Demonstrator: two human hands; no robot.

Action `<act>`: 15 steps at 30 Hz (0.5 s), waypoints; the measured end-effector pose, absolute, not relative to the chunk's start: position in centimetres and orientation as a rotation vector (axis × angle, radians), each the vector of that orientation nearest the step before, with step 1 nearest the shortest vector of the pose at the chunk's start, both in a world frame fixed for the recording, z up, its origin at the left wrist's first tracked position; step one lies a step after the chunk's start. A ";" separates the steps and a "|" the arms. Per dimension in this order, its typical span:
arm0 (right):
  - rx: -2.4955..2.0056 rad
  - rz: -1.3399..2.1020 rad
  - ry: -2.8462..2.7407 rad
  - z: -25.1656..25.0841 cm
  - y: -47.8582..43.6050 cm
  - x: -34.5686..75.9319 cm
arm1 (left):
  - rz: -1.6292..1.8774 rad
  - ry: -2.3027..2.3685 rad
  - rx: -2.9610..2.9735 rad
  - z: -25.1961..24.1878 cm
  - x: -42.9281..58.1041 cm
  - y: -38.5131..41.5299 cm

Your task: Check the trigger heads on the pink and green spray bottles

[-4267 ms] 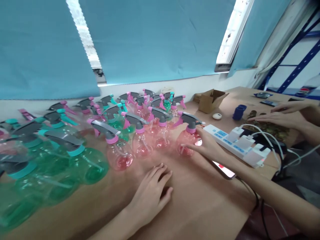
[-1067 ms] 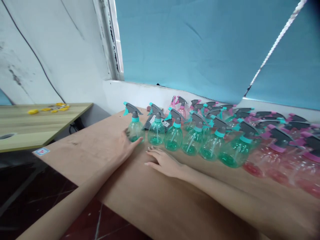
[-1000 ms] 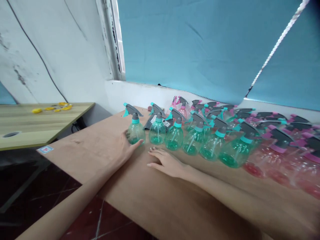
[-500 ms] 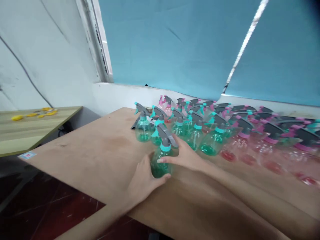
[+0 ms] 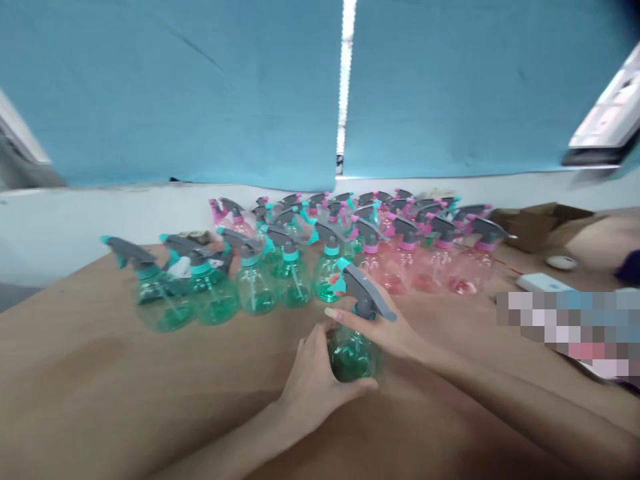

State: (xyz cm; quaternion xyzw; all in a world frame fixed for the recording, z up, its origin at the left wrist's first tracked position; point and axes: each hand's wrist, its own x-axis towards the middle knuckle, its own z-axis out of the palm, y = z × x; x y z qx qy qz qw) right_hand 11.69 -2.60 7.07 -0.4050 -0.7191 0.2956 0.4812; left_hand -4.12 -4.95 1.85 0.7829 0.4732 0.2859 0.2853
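A green spray bottle (image 5: 353,353) with a grey trigger head and teal nozzle stands on the brown table (image 5: 100,380) in front of me. My left hand (image 5: 315,380) cups its round body from the left and below. My right hand (image 5: 385,330) wraps round its neck from the right, fingers laid over the collar under the trigger. Behind it stand several more green spray bottles (image 5: 210,293) and several pink spray bottles (image 5: 435,260), packed in rows.
Blue blinds (image 5: 200,87) cover the window above a white sill. At the right lie a cardboard box (image 5: 540,223), a small white round object (image 5: 561,262) and a white power strip (image 5: 543,283).
Both hands have drawn the green bottle out of the front row toward me and to the right; the view has swung right along the table.
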 end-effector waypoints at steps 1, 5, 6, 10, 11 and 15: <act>-0.998 0.696 -1.737 6.9 -2.6 12.6 | 0.765 1.246 2.098 1.7 -3.2 -4.6; -1.047 0.584 -1.675 6.7 -2.7 15.8 | 0.773 1.154 2.101 1.1 0.0 -3.4; -1.053 0.570 -1.663 6.8 -2.7 16.4 | 0.781 1.128 2.107 1.0 0.6 -3.2; -1.111 0.523 -1.641 7.4 -3.0 18.4 | 0.812 1.078 2.108 0.5 2.8 -2.5; -1.126 0.511 -1.647 7.5 -2.9 18.7 | 0.817 1.075 2.103 0.3 3.2 -2.4; -1.145 0.527 -1.700 7.4 -2.2 20.0 | 0.821 1.070 2.124 -0.2 4.1 -2.0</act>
